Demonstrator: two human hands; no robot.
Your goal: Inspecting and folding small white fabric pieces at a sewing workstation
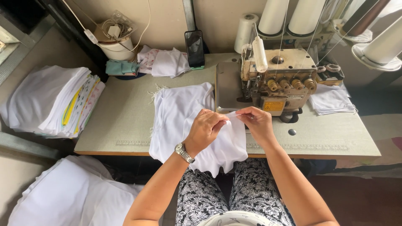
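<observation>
Holding the white cloth point(190, 121) with both hands, we pinch its top edge right in front of the sewing machine point(278, 79). Our left hand point(205, 129) is closed on the edge, with a watch point(183, 152) on that wrist. Our right hand point(257, 122) is closed too, with the fingertips nipping the same edge just beside the left one. The cloth lies on the desk point(125, 117) and hangs off the near side over our lap.

To do this well, we think we should keep the two layers lined up, edge on edge, and hold them flat with no folds. Small, tight pinches work best, since thin cloth slips. Fingers should stay clear of the needle part.

Farther left, a stack of folded cloth point(54, 100) sits on a side shelf. At the back, a phone point(194, 49) stands against the wall, next to a crumpled cloth point(165, 62). Big white thread cones point(293, 16) stand behind the machine.
</observation>
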